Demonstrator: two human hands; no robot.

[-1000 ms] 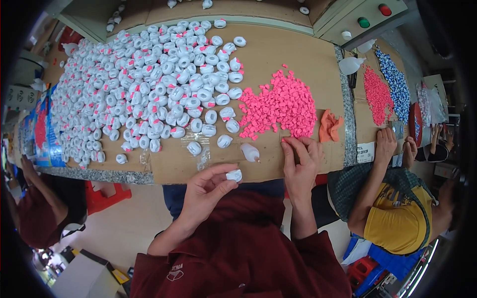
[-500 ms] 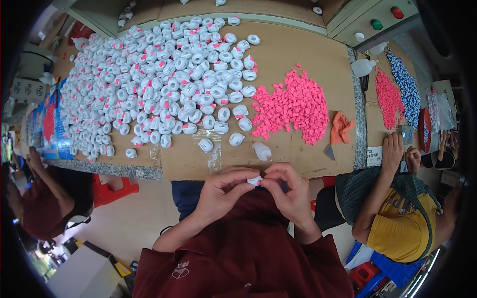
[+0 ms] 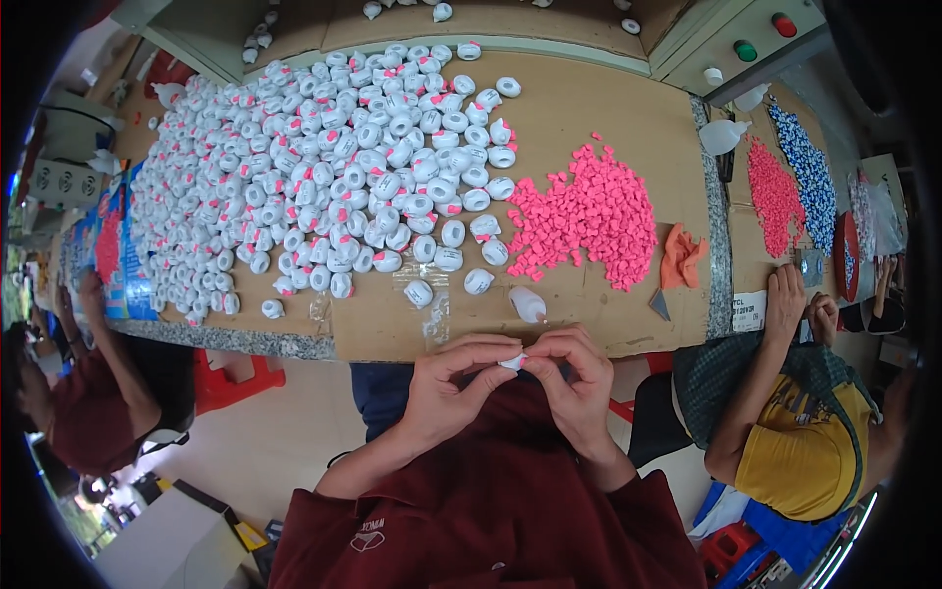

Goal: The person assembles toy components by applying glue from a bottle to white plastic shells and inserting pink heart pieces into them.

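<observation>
Above the table's near edge both my hands meet at one small white rounded plastic part point(image 3: 510, 362). My left hand point(image 3: 442, 388) pinches it between thumb and fingers. From the other side my right hand point(image 3: 577, 383) is closed at its end, with a bit of pink showing at the fingertips. Fingers cover most of the part. Just beyond them lies a translucent squeeze bottle point(image 3: 527, 304) with a narrow tip. Many similar white parts point(image 3: 343, 177), with oval openings and some with pink bits, spread over the left of the table. To their right is a heap of small pink pieces point(image 3: 594, 216).
An orange rag point(image 3: 681, 257) and a small grey triangular blade-like piece point(image 3: 659, 304) lie right of the heap. Cardboard point(image 3: 589, 88) covers the table. Co-workers sit on both sides; the one at right wears a yellow shirt point(image 3: 800, 447). Beyond stands a cabinet with buttons point(image 3: 746, 49).
The whole view has shifted slightly. My fingers have closed further over the white part, so less of it shows. The left co-worker's arm has moved.
</observation>
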